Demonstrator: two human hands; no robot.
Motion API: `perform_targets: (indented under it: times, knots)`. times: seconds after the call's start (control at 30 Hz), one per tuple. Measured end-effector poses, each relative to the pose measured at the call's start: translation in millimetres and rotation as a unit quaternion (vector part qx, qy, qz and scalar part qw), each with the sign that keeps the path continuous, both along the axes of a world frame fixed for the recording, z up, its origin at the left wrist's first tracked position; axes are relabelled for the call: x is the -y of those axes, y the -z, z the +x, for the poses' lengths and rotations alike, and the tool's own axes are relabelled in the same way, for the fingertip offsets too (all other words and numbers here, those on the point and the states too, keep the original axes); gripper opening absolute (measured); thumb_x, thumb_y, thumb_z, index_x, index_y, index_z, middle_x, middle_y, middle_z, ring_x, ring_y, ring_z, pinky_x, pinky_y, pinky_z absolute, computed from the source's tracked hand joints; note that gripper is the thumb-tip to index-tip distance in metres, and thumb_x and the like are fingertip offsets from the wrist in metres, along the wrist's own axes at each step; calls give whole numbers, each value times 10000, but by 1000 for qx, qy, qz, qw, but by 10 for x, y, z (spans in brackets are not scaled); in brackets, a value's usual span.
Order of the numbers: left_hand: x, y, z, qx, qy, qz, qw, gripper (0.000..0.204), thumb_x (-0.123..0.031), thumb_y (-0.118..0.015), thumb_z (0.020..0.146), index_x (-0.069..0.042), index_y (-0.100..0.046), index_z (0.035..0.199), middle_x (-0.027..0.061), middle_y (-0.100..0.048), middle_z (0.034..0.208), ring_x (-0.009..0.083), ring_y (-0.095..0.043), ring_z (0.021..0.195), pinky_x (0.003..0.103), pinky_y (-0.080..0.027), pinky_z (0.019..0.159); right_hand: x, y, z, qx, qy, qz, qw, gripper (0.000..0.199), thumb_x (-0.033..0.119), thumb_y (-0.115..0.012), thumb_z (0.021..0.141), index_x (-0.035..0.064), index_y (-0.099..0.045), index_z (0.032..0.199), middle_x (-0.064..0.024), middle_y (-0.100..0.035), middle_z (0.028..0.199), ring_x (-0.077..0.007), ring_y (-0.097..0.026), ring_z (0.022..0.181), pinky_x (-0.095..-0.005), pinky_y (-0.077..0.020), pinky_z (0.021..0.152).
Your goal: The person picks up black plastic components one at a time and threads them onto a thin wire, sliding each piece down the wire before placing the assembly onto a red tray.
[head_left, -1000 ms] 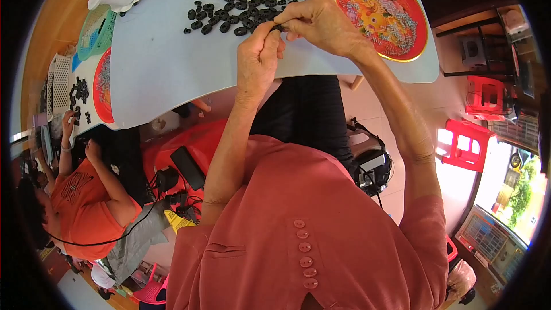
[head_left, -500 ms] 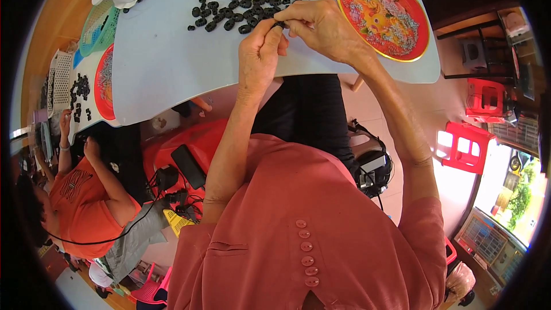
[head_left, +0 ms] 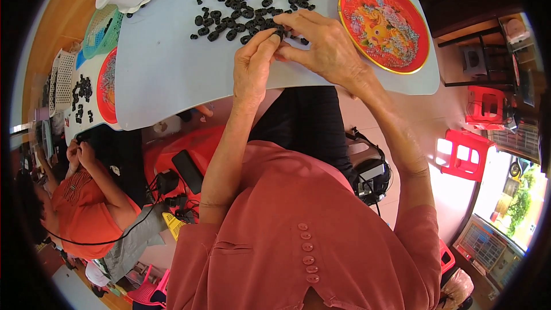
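Pale-blue tabletop [head_left: 160, 69]; toward its near edge, left hand [head_left: 251, 72] pinches small black piece [head_left: 279, 33] (looks light, stiff, maybe slick; best held by its sides). Right hand [head_left: 333, 51] beside, fingers parted.

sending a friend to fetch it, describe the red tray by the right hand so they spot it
Find the pale grey-blue table in front of the person. On its right side, right of the right hand, lies a round red tray with a gold-coloured rim. Unlike the red tray at far left, seen only in part, this one shows its whole colourful centre.
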State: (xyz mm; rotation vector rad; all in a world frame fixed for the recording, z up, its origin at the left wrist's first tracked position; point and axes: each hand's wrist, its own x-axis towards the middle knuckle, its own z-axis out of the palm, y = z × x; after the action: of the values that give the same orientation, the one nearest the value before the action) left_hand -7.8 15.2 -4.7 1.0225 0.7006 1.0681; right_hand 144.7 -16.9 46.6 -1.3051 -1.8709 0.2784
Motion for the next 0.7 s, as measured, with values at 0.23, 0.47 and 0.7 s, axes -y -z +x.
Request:
perform_targets:
  times: [0.23,0.47,0.7]
  knots:
    - [-33,-65,-26,40,21,-53,998,253,-133,-566,926,48,-644,1084,88,-663,889,124,-614,801,255,-504,778,-112,268,-58,37,37,116,992,407,154,-766,667,28,-633,1031,-85,-604,820,-269,-601,751,-370,-508,663]
    - [-137,-9,-88,-87,86,-19,992,248,-135,-562,960,50,-635,1107,84,-643,1003,150,-612,910,324,-510,860,-106,424,-61,25,42,132,990,451,159,-787,639,5,-629,1032,-90,-606,825,-275,-585,737,-368,-501,669]
    - [-16,-68,2,-8,5,-38,999,240,-173,-597,943,28,-675,1048,8,-619,816,63,-517,707,207,-456,666,-145,467,-56,67,33,196,978,456,184,-782,644,2,-626,1032,-88,-613,848,-265,-579,751,-365,-495,678]
